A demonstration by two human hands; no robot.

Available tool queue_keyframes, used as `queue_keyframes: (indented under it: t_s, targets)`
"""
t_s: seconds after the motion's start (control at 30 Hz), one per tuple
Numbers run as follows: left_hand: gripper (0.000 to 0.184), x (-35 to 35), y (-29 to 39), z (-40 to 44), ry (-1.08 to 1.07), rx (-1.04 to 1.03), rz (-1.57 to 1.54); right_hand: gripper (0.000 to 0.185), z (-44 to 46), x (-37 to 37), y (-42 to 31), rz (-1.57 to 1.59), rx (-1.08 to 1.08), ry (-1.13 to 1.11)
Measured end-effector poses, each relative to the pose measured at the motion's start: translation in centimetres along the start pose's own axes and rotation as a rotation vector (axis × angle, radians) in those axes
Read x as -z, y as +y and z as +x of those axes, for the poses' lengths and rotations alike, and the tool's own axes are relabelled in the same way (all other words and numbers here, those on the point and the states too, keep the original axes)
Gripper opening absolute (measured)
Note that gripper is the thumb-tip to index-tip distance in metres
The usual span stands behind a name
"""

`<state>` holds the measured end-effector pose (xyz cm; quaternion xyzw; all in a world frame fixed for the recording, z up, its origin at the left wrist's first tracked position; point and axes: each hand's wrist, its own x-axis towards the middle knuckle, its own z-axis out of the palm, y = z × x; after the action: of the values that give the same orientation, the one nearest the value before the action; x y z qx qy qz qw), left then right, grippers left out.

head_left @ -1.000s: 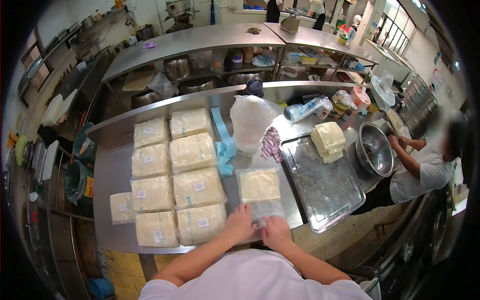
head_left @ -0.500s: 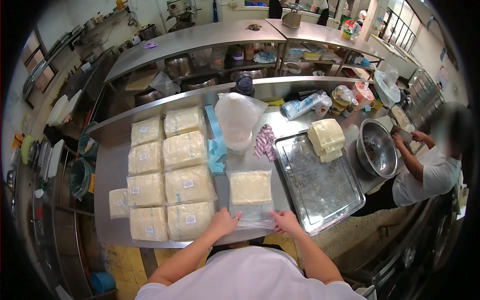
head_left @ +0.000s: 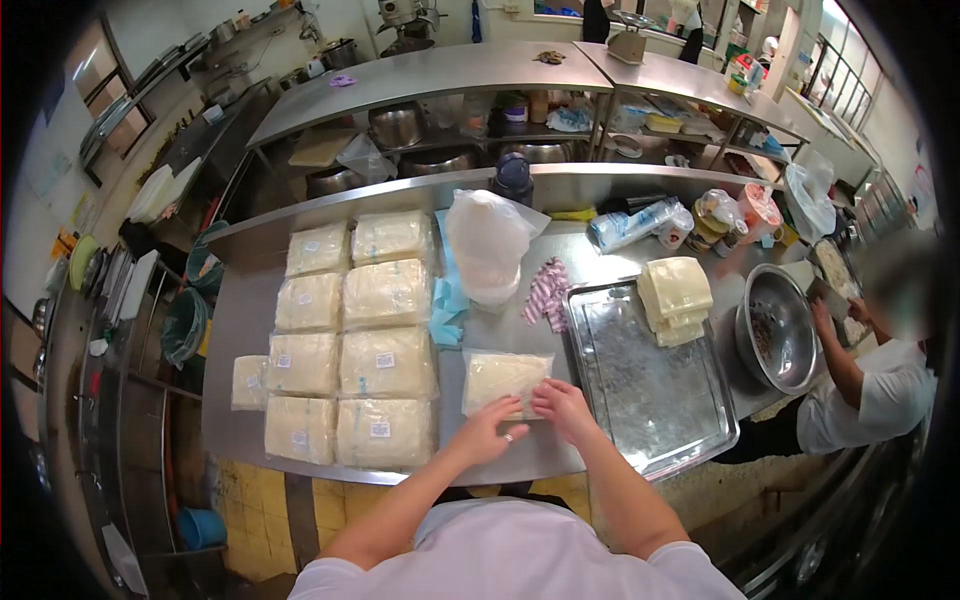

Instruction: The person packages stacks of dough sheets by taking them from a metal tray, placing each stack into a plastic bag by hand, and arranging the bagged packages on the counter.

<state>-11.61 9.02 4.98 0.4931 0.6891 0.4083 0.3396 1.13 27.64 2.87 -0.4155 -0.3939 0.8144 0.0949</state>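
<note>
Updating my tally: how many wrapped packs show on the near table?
10: eight packs in two columns of four, one smaller pack left of them, another pack at the left hand and right hand. More may be hidden beneath.

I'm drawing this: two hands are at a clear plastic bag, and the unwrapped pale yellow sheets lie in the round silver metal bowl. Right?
Not quite: the head view shows the unwrapped pale yellow sheets on the rectangular silver metal tray, not in the bowl. The rest is right.

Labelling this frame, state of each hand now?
Left hand: open, fingers on the near edge of the bagged package.
Right hand: fingertips at its near right corner; pinching or just pressing, can't tell.
</note>
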Motion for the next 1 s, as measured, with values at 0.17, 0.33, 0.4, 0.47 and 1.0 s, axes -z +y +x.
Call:
queue_keyframes:
  t_s: [0.17,0.33,0.4,0.47,1.0]
  targets:
    - [0.082,1.1,-1.1,2.6,-0.040,-0.213,0.767,0.065,2.3,-0.5,2.2,-1.166,0.507,0.491]
    - [0.085,1.6,-1.4,2.8,-0.004,-0.193,0.704,0.042,1.8,-3.2,-0.6,-0.590,-0.007,0.252]
    - [0.083,1.8,-2.3,3.1,0.074,-0.203,0.602,0.029,1.3,-4.5,-1.8,-0.446,-0.059,0.155]
    - [0.079,1.4,-3.7,2.8,0.214,-0.211,0.458,0.024,-0.8,-7.6,-3.5,-0.373,0.027,0.045]
    - [0.038,21.8,-4.5,-10.2,0.011,0.564,-1.830,0.036,0.0,-22.5,-8.0,-0.750,-0.038,-0.328]
